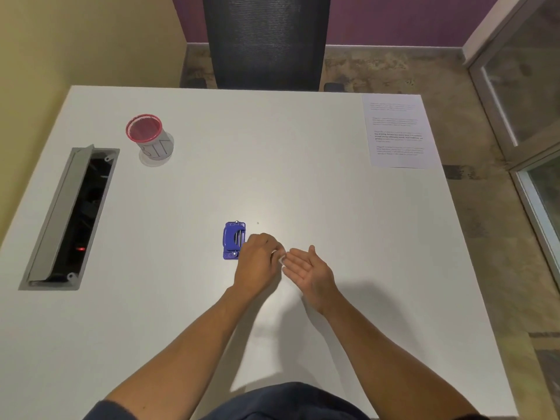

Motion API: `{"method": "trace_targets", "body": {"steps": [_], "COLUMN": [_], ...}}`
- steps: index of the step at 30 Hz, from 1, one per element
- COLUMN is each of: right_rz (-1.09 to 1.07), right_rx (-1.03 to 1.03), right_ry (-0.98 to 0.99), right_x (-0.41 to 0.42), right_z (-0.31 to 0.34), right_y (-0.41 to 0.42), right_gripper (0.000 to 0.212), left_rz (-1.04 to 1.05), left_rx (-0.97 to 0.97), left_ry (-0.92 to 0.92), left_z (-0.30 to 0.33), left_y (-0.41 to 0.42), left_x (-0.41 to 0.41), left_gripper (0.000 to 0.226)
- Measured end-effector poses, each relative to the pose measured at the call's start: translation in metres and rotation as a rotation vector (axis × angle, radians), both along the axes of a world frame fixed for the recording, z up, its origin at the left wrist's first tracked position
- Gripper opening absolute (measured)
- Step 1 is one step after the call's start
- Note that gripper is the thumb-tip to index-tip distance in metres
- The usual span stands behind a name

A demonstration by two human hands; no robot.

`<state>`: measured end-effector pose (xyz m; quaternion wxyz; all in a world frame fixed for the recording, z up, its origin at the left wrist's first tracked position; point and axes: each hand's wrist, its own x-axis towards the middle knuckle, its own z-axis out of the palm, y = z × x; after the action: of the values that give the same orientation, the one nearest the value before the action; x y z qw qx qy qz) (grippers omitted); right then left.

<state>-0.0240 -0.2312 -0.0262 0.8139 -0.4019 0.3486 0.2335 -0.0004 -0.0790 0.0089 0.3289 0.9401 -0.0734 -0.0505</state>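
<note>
A blue hole punch [233,240] lies on the white table [272,177] near the middle. Just right of it, my left hand [259,262] has its fingers curled and pinches some small white bits [281,258] at the fingertips. My right hand [307,271] is held beside it, palm up and fingers relaxed, its fingertips almost touching the left hand's. What exactly the white bits are is too small to tell.
A red mesh cup [148,136] stands at the back left. A grey cable hatch [71,218] is open in the table's left side. A printed sheet [397,131] lies at the back right corner. A black mesh chair [266,40] stands behind the table.
</note>
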Motion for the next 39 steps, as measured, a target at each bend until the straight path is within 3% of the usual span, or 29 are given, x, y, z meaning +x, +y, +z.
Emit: {"method": "trace_targets", "body": {"steps": [5,8,19,25,29,34,39], "right_rz": [-0.130,-0.166,-0.118,-0.154,-0.173,-0.171,-0.199], "right_rx": [0.304,0.380,0.377,0.302,0.278,0.248,0.255], "right_ry": [-0.011,-0.042,-0.102,-0.026,0.016,0.028,0.045], "right_x": [0.012,0.016,0.017,0.020,0.020,0.023,0.030], "right_z": [0.011,0.012,0.015,0.019,0.019,0.017,0.016], "right_y": [0.012,0.015,0.013,0.010,0.005,-0.003,-0.006], "right_gripper": [0.054,0.052,0.049,0.045,0.044,0.044,0.042], "left_rz": [-0.057,-0.074,-0.008,0.101,0.187,0.134,0.084], "left_rx": [-0.050,-0.049,-0.080,-0.084,0.128,0.385,0.495], "left_ry": [-0.027,0.000,0.062,0.026,-0.005,0.014,-0.023], "left_z": [0.017,0.020,0.028,0.020,0.005,-0.017,-0.029], "left_y": [-0.011,-0.011,-0.003,0.004,0.016,0.032,0.033], "left_x": [-0.003,-0.001,0.014,0.019,0.032,0.050,0.069], "left_gripper": [0.013,0.014,0.007,0.009,0.011,0.017,0.007]}}
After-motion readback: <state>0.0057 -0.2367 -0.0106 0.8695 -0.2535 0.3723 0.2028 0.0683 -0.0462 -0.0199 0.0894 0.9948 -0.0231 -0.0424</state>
